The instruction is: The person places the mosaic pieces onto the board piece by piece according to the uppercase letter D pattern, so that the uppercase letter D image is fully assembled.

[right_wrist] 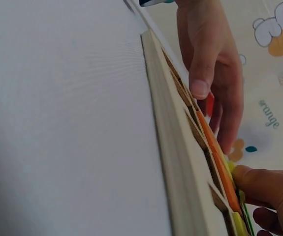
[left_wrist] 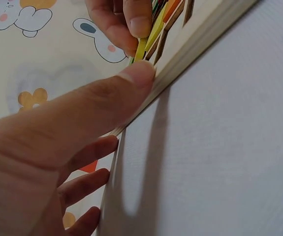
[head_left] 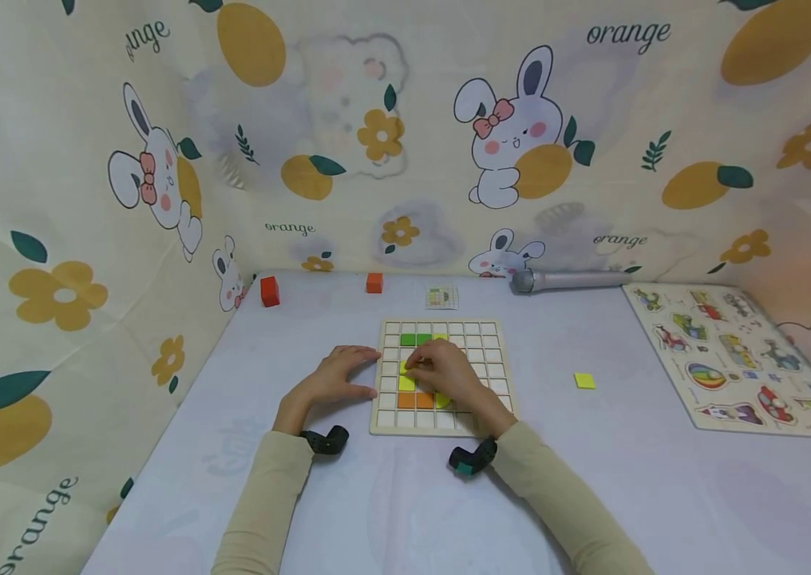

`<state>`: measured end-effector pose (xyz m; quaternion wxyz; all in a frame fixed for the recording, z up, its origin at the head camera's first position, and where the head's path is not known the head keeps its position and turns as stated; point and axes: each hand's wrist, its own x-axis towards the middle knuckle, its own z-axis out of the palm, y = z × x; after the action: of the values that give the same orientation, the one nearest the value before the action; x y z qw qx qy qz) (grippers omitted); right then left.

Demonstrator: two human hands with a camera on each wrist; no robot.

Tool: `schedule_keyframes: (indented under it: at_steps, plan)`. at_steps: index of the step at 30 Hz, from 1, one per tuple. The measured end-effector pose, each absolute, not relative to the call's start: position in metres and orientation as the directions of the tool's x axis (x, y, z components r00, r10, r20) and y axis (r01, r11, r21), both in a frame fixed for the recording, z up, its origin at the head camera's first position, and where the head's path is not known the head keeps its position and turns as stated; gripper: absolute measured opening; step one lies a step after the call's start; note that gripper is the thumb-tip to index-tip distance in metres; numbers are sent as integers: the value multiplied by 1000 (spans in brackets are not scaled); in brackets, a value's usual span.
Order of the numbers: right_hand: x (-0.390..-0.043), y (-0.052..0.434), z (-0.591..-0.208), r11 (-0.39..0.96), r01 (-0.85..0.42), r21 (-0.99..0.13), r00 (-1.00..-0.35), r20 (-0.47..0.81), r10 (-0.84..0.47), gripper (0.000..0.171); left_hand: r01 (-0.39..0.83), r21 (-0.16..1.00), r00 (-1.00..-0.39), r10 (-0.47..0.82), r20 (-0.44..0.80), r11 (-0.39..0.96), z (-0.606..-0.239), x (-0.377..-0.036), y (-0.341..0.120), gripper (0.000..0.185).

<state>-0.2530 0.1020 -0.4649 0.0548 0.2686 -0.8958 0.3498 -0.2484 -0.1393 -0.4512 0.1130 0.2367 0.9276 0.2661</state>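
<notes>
The wooden grid board (head_left: 441,423) lies flat on the table (head_left: 391,495), near the person. The left hand (head_left: 334,379) rests with relaxed, extended fingers against the board's left edge, apparently to steady it. The right hand (head_left: 445,371) lies over the grid, fingertips pinching a yellow tile (left_wrist: 141,49) among green tiles (head_left: 416,339) and orange tiles (head_left: 414,400). A spare yellow tile (head_left: 584,381) sits well apart to the right.

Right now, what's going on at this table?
A person is filling a wooden grid board with coloured square tiles. The left hand rests on the board's left edge, thumb pressed against its side. The right hand pinches a yellow tile over the board's middle cells. Green tiles and orange tiles already sit in the grid. A spare yellow tile lies to the right.
</notes>
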Motion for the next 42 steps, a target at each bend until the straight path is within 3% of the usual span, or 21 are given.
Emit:
schedule_keyframes:
  at_steps: [13,31,42]
  plan:
    - [-254,103,-466,636,-515,-574,-853,276,-442,8,386,555,-862,503,-68,737,-451,-248,-140,67]
    - [-250,156,-450,497,-633,-593,-767,392,-508,19,358,541,-874,477,-92,761,-455,-251,-139,69]
    - [-229,213,-433,650,-486,-585,-873,290,-392,23,343,531,-880,462,-107,775,-454,-249,-138,68]
